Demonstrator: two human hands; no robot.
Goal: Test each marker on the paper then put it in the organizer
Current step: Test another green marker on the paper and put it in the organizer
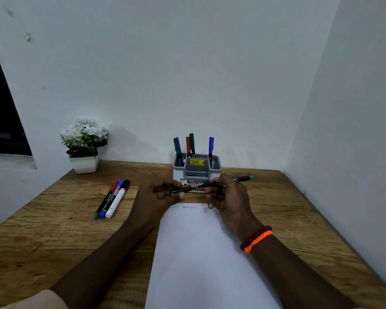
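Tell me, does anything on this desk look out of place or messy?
Little stands out. One marker with a teal end lies alone right of the organizer, apart from the three markers lying side by side on the left. The wall has scuffs.

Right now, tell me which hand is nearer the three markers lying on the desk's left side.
Left. The left hand sits just right of the three markers, gripping one end of a black marker. The right hand holds its other end, farther right beyond the paper.
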